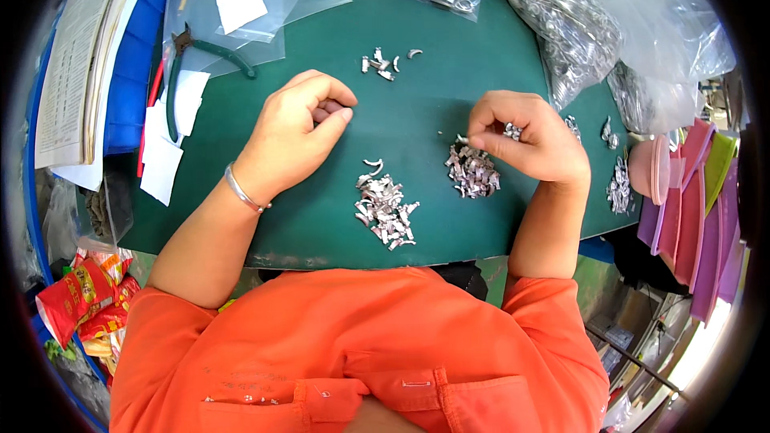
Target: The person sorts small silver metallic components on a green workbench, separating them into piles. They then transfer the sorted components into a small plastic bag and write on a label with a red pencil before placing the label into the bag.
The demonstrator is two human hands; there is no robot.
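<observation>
Your left hand [298,124] is curling loosely over the green worktop [417,124]; whether it is holding anything cannot be told. Your right hand [536,138] is forming a pinch over a pile of metal pieces [475,175]; its grip cannot be told. A second pile [387,210] is lying nearer you, leftward.

R hand [536,140] at metal pcs pile [475,172]; L hand [298,132] curled over grn tbl [321,216].
</observation>
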